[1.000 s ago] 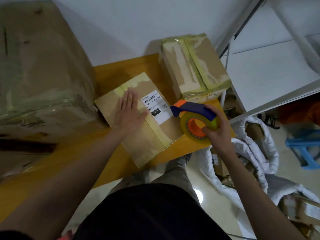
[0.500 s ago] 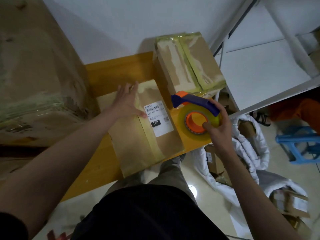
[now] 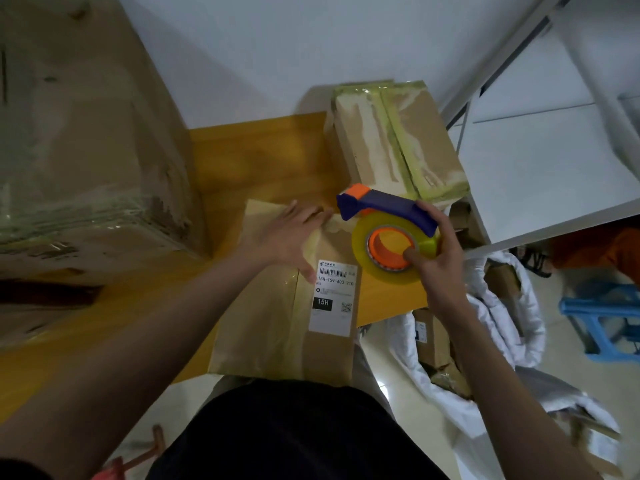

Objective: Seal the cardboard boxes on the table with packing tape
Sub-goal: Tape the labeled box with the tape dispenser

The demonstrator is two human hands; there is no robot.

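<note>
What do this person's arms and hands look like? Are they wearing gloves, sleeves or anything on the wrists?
Both arms are bare along all that shows. The left hand and right hand wear no gloves, and I see no watch, bracelet or ring. No sleeve shows on either forearm. The only clothing in view is a dark garment over the body at the bottom of the picture.
</note>
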